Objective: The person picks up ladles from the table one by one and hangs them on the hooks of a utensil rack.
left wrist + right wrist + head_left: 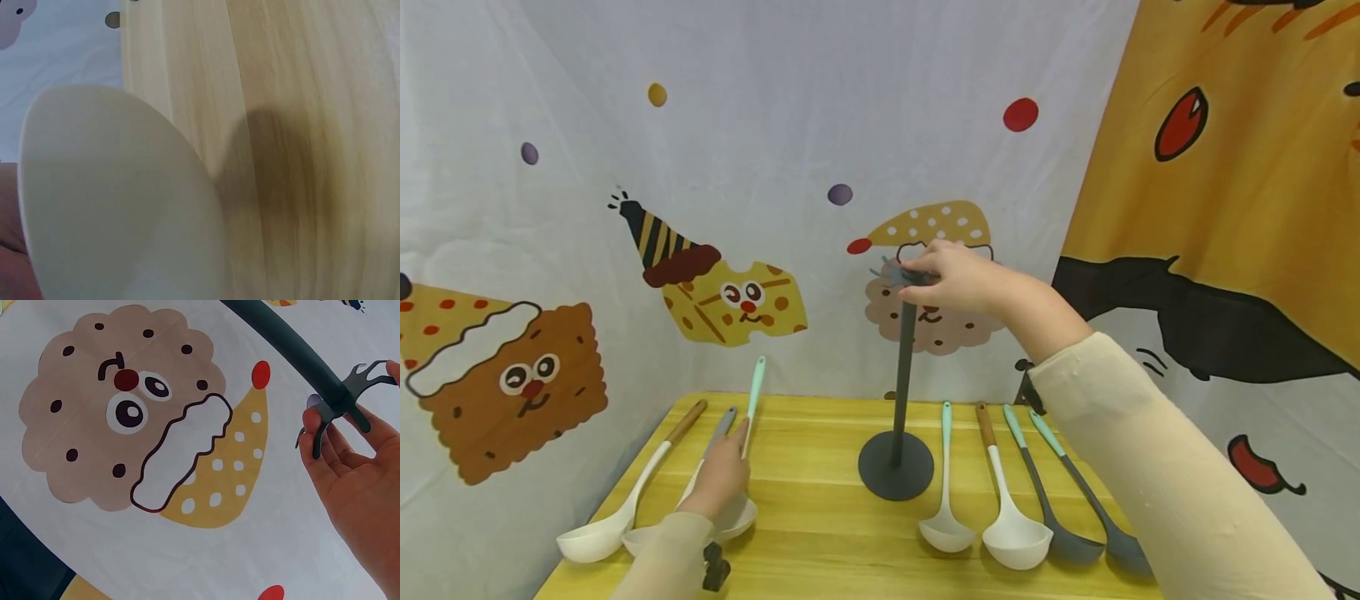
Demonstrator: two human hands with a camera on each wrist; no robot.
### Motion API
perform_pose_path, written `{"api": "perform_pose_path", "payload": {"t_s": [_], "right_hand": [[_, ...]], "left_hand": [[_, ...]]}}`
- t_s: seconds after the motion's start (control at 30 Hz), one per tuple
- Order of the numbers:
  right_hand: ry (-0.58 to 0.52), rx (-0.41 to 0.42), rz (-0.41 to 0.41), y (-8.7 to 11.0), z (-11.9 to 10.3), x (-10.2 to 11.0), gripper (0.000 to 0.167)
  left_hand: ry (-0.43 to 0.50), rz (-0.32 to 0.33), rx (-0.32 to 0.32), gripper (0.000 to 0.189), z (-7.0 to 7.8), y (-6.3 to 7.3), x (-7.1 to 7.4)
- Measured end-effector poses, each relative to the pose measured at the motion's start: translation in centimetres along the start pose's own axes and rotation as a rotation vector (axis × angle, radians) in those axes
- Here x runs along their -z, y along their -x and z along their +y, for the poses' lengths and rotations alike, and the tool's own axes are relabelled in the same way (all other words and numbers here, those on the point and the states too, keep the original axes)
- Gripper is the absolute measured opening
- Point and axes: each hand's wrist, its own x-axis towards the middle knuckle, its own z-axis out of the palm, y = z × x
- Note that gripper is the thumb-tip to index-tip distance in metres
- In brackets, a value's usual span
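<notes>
My left hand (724,473) grips a ladle with a mint handle (756,385) and a white bowl (739,515). In the left wrist view that ladle's pale bowl (119,194) fills the lower left, its shadow on the wood beside it. Part of the hand (11,234) shows behind it. My right hand (964,277) holds the hooked top of a dark grey utensil stand (904,375). Seen from the right wrist, the fingers and thumb of that hand (359,487) curl about the hooks (337,406). The stand is upright on its round base (880,479).
Left lie a brown-handled white ladle (632,496) and a grey-handled one (724,423), partly hidden by my hand. Right of the stand lie a mint-and-white ladle (947,500), a brown-handled white ladle (1017,542) and two grey ladles with mint handles (1013,425). A printed cloth (775,125) hangs behind the table (820,542).
</notes>
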Motion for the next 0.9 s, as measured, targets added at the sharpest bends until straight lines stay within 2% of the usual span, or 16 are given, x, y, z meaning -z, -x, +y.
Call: {"api": "perform_pose_path", "payload": {"t_s": [0.13,0.37,0.73,0.9], "right_hand": [[0.0,-0.005,0.003,0.1,-0.1,0.0,0.062],[-0.001,-0.004,0.009,0.3,-0.1,0.0,0.062],[-0.015,-0.001,0.019,0.4,0.3,-0.2,0.061],[-0.015,0.002,0.016,0.4,0.7,-0.3,0.06]], "left_hand": [[0.002,0.047,-0.027,0.07,0.4,-0.1,-0.2],[-0.013,0.124,-0.113,0.07,1.4,-0.1,-0.2],[0.037,0.259,-0.2,0.069,3.7,-0.1,-0.1],[0.053,0.286,-0.241,0.069,4.7,0.0,-0.1]]}}
